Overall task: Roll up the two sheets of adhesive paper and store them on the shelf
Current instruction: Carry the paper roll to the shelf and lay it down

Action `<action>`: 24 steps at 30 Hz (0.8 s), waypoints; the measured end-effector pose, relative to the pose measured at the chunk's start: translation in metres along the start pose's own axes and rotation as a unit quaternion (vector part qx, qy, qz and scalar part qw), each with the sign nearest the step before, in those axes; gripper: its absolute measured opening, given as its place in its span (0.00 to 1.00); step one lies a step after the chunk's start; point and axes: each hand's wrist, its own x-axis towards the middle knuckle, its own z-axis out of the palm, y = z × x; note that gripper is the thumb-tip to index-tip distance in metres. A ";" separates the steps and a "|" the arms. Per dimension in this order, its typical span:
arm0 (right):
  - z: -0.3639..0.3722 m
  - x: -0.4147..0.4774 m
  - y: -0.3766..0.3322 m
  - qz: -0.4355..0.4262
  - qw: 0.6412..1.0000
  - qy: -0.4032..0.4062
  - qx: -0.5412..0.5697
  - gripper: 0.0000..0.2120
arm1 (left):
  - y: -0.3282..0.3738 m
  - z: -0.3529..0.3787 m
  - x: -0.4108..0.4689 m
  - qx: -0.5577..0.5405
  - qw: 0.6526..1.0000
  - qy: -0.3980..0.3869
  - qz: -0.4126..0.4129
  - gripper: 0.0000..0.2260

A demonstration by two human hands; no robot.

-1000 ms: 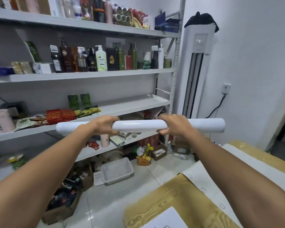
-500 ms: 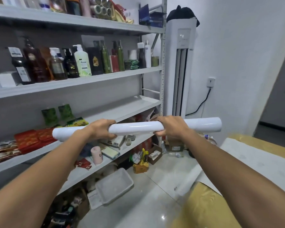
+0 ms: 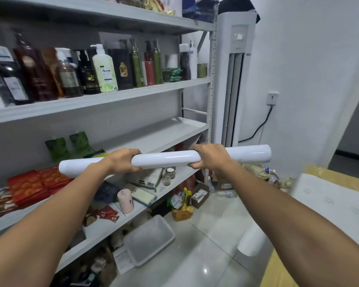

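Observation:
I hold a long white roll of adhesive paper [image 3: 164, 159] level in front of me, at the height of the grey shelf board [image 3: 166, 132] whose right half is bare. My left hand [image 3: 123, 160] grips the roll left of its middle, fingers curled round it. My right hand [image 3: 208, 159] grips it right of the middle. Both ends of the roll stick out past my hands. A second sheet [image 3: 327, 201], white side up, lies flat on the wood-patterned table [image 3: 340, 179] at the right, and its end hangs curled over the table's edge.
The metal rack [image 3: 210, 100] carries bottles [image 3: 104, 71] on the board above and red packets [image 3: 35, 185] at the left of the middle board. A tall white air conditioner [image 3: 234, 79] stands right of the rack. A plastic tub [image 3: 149, 239] and boxes sit on the tiled floor.
The view has moved closer to the rack and swung right. The roll, still in both hands, now sits nearer the bare shelf board.

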 end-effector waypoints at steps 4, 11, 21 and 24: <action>0.022 0.049 0.002 0.004 1.000 -0.013 0.016 0.22 | -0.039 0.001 0.040 -0.007 1.000 -0.007 -0.003 0.17; 0.051 0.135 0.023 0.010 1.000 -0.013 0.001 0.20 | -0.092 -0.004 0.122 -0.003 1.000 -0.001 0.001 0.15; 0.106 0.228 0.046 0.008 1.000 -0.021 -0.009 0.21 | -0.150 0.017 0.204 0.007 1.000 0.014 -0.008 0.14; 0.126 0.251 0.055 0.011 1.000 -0.022 -0.007 0.20 | -0.167 0.027 0.234 0.004 1.000 0.014 -0.005 0.14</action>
